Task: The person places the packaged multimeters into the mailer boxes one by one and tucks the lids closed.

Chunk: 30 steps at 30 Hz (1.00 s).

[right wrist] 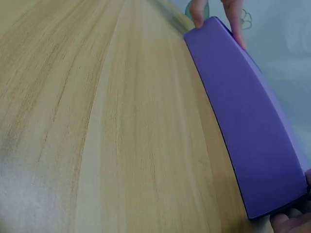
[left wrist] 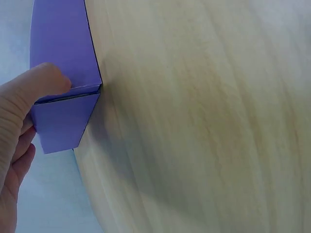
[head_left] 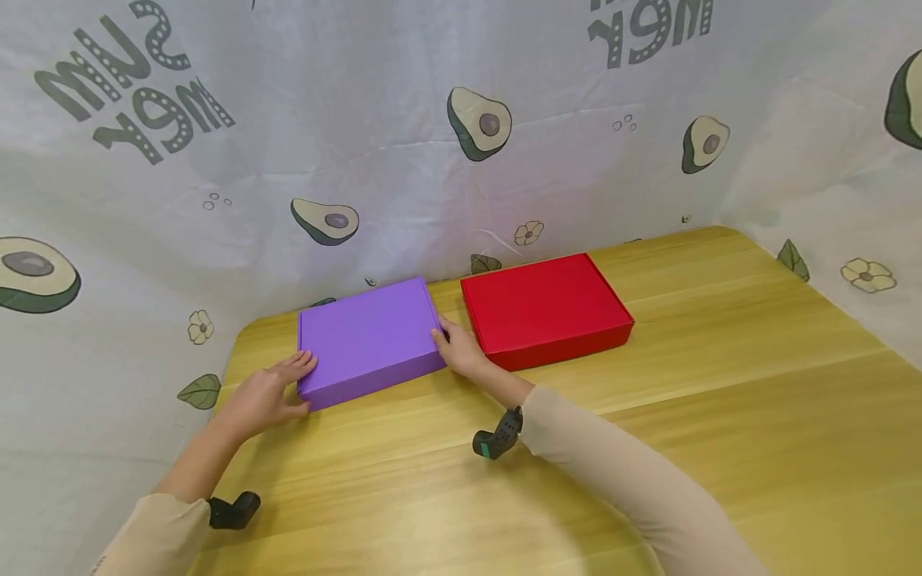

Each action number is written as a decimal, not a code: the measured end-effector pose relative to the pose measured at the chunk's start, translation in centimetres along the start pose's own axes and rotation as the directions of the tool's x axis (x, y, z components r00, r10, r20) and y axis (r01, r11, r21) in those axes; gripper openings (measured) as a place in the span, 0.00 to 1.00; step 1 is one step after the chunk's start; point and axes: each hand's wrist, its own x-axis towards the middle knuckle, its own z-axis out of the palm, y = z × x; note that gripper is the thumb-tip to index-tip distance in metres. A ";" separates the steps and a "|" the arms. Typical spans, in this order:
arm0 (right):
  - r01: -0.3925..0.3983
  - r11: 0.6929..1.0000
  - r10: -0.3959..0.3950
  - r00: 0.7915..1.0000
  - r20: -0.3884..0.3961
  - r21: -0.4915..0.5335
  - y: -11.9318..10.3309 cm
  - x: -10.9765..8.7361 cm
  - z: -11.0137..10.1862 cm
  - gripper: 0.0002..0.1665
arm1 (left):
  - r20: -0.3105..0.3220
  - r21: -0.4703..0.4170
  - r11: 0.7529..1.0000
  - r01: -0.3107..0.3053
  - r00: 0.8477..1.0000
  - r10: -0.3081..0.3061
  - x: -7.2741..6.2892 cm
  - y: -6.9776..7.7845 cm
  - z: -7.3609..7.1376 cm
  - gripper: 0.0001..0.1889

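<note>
A closed, flat purple cardboard box (head_left: 367, 332) lies on the wooden table near its back left edge. At its left end my left hand (head_left: 262, 400) grips the front corner, fingers on the top and thumb low at the front. In the left wrist view a digit of the left hand (left wrist: 19, 111) lies over the edge of the purple box (left wrist: 65, 124). My right hand (head_left: 461, 350) holds the right end, with part of its fingers hidden. The right wrist view shows the long front side of the purple box (right wrist: 248, 116) between both hands.
A closed red box (head_left: 543, 304) lies just right of the purple one, close to my right hand. Behind the wooden table (head_left: 403, 480) hangs a white cloth (head_left: 403, 168) printed with avocados. Each wrist wears a black camera.
</note>
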 end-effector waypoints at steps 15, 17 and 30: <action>0.024 1.000 -0.024 1.000 0.017 -0.007 0.0 0.1 0.1 0.30 | -0.122 0.143 0.982 -0.125 0.982 0.142 -0.7 -0.4 0.8 0.35; 0.027 1.000 -0.027 1.000 0.014 -0.012 0.0 0.2 0.1 0.30 | -0.147 0.148 0.979 -0.137 0.976 0.159 -0.7 -0.5 1.0 0.35; 0.006 1.000 -0.006 1.000 0.025 0.001 0.3 0.0 -0.2 0.30 | -0.189 0.160 0.976 -0.146 0.966 0.176 -1.0 -0.2 1.9 0.37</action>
